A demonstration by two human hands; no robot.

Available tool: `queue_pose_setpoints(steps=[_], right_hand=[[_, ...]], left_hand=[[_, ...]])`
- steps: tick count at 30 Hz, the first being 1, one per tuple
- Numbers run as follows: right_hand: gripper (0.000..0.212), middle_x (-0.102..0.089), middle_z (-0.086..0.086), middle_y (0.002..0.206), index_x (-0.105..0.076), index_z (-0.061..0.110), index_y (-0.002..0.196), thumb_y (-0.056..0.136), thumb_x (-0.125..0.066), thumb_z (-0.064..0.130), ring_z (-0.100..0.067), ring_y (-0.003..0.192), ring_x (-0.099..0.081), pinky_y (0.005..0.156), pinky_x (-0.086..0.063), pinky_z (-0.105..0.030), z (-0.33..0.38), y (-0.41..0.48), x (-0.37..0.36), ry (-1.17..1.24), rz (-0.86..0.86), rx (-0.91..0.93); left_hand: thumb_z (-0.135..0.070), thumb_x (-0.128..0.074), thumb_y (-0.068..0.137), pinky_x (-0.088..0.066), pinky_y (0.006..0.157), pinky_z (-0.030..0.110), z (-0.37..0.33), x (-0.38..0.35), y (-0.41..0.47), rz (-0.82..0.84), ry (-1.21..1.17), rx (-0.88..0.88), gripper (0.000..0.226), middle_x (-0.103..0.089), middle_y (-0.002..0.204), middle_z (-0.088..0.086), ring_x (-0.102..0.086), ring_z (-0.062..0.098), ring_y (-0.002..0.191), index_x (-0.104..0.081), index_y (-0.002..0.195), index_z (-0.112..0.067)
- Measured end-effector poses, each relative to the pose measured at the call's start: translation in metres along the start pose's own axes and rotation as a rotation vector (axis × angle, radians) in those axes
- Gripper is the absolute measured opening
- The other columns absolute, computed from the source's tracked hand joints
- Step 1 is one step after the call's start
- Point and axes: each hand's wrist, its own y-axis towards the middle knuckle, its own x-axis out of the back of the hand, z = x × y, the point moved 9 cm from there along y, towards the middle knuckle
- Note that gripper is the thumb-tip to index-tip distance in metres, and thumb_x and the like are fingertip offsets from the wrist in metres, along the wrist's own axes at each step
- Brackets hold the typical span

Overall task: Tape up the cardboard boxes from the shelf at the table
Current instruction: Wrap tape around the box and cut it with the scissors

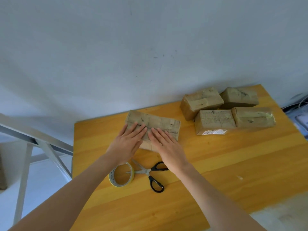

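I count four taped boxes [228, 110] stacked near the far right of the table [216, 164]. My left hand [126, 142] and right hand [166, 145] press flat, fingers straight, on a fifth box [160, 124] mid-table (tape roll [121, 175] and scissors [150, 174] lie idle beside me), so it looks nearly sealed.

Brown cardboard box [155, 125] lies flat mid-surface; four taped boxes [228, 109] clustered at far right; tape roll [121, 175] near edge.

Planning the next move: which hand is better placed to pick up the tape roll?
Probably left. The left hand presses the box just by the tape roll; the right hand is nearer the scissors.
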Motion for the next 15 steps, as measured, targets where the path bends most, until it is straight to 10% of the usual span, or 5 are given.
queue_pose_setpoints(steps=[15], right_hand=[[0.085, -0.054, -0.011, 0.142, -0.054, 0.012, 0.138, 0.06, -0.089, 0.002, -0.024, 0.128, -0.054, 0.11, -0.04, -0.039, -0.106, -0.122, 0.034, -0.041, 0.02, -0.302]], left_hand=[[-0.009, -0.03, 0.103, 0.018, 0.117, 0.039, -0.162, -0.013, 0.05, 0.117, -0.078, -0.238, 0.067, 0.025, 0.15, -0.011, 0.029, 0.016, 0.139, 0.018, 0.147, -0.024]])
